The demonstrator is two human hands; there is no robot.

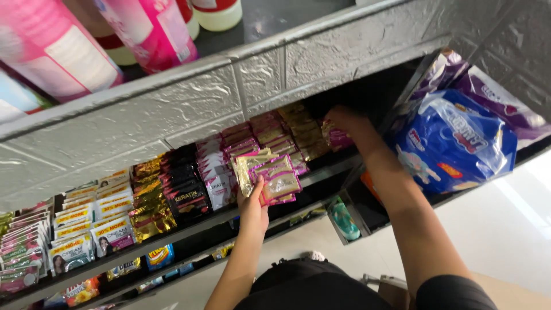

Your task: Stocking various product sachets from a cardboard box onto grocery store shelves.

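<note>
My left hand (253, 204) holds up a fanned stack of pink and gold sachets (270, 174) in front of the shelf edge. My right hand (343, 120) reaches deep into the shelf's right end and grips a small pink sachet (337, 138) beside the standing rows of gold sachets (303, 134) and pink sachets (265, 131). The shelf's back is dark and hides what lies behind my right hand.
A grey textured shelf front (172, 109) runs above the sachets, with pink bottles (150, 28) on top. Black, gold and white sachet rows (143, 201) fill the shelf leftward. Blue and purple soft packs (459, 135) sit at right. Lower shelves (172, 258) hold more packets.
</note>
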